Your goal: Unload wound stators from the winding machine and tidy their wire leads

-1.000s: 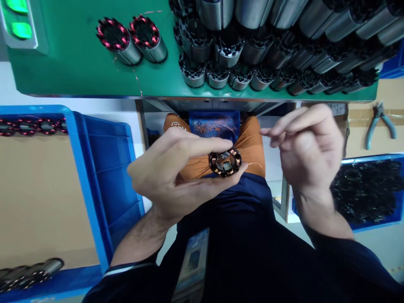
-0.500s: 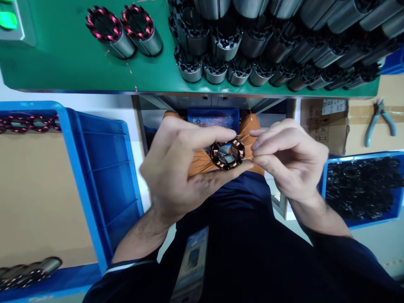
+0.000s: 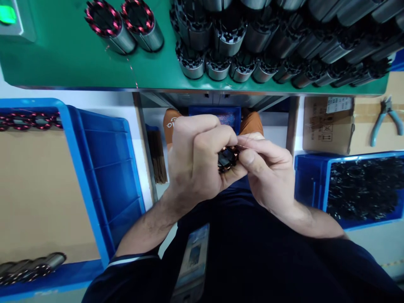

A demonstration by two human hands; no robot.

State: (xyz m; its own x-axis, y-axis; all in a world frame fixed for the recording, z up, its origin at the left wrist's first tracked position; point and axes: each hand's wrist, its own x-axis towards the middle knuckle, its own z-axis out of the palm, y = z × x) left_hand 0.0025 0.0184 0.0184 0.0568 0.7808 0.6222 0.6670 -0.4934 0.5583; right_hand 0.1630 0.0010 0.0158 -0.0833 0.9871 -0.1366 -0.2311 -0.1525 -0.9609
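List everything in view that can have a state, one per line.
Left hand: closed around the copper-wound core
Copper-wound core: gripped, partly covered
Right hand: curled at the core's edge, exact grip unclear
Red-wound cores: upright
Cores in rows: upright
Green light: lit
Pliers: lying, handles apart
Left bin: uncovered
Right bin: uncovered, holding black parts

Navy top (image 3: 259,261), white-striped left sleeve (image 3: 123,275), orange trousers (image 3: 251,123), white print (image 3: 172,123)

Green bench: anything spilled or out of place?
Yes: a thin reddish wire strand lies near the front edge of the green bench, by two red-wound cylinders, looking like a stray offcut.
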